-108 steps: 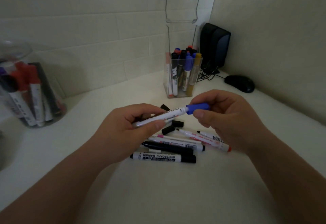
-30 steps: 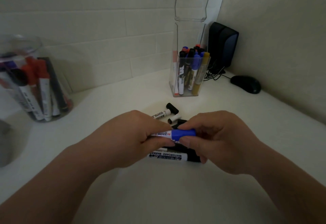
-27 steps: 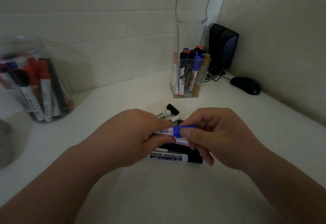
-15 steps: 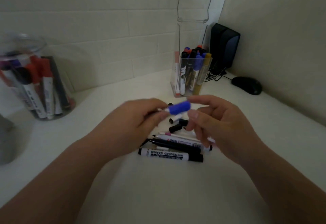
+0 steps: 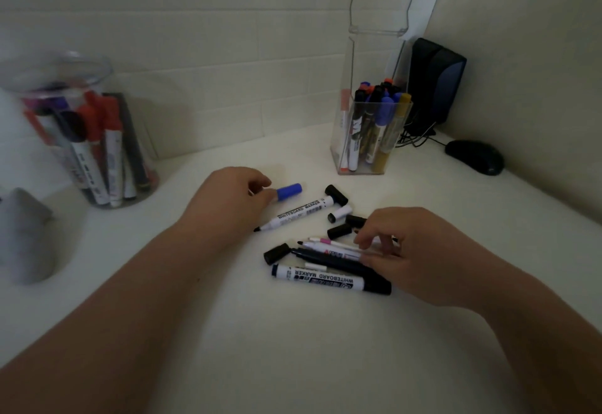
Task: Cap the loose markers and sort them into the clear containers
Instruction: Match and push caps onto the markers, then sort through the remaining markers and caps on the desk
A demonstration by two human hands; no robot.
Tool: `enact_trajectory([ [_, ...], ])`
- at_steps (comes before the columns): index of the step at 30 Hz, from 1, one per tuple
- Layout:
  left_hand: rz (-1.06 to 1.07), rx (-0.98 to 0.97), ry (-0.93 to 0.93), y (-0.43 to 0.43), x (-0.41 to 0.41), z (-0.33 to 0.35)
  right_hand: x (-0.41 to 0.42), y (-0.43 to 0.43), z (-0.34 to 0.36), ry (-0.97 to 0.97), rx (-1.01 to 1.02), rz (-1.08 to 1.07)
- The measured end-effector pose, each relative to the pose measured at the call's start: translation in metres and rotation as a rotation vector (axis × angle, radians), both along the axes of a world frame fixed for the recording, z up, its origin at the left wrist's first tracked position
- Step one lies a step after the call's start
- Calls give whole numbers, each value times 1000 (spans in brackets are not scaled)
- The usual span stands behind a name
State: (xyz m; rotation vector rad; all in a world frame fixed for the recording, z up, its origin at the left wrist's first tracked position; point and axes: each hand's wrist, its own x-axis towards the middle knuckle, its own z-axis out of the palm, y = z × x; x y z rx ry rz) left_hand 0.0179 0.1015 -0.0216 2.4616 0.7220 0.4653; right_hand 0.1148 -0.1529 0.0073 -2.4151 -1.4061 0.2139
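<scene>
While the left hand (image 5: 233,200) curls its fingers round a blue-capped marker (image 5: 288,191) low over the white desk (image 5: 293,355), only the blue cap shows past the fingertips, pointing toward the back wall. The right hand (image 5: 420,259) reaches into the pile of loose markers at centre, fingers bent down, fingertips on a thin pink pen (image 5: 329,242) and the pens beside it; whether it has actually gripped one cannot be told. Just beside the left hand lies an uncapped whiteboard marker (image 5: 299,214), its black tip toward the person. A capped whiteboard marker (image 5: 321,280) lies nearest the camera, with an uncapped black marker (image 5: 325,258) between it and the pink pen. Loose black caps (image 5: 338,231) are scattered around the pile, one (image 5: 277,253) touching the black marker's tip. A tall rectangular clear container (image 5: 342,149) at the back holds upright markers; a round clear jar (image 5: 143,166) at far left holds red and black ones. A dark speaker (image 5: 435,81) and a mouse (image 5: 474,156) sit in the right corner.
</scene>
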Motion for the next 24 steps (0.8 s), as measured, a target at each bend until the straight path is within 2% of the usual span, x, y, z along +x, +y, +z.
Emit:
enact_trajectory([
  [8,17,-29,-117,2,-7,7,5,-3,2,56,-9,-40],
  [12,8,-23,-137,0,-7,8,11,-3,1,54,133,-92],
  [15,-104,45,-162,-6,-14,18,16,1,-2,-20,240,-185],
  [19,-275,118,11,-14,-30,34,23,4,-10,-9,209,-215],
  [24,-192,195,148,-15,-31,36,20,7,-12,3,234,-163],
])
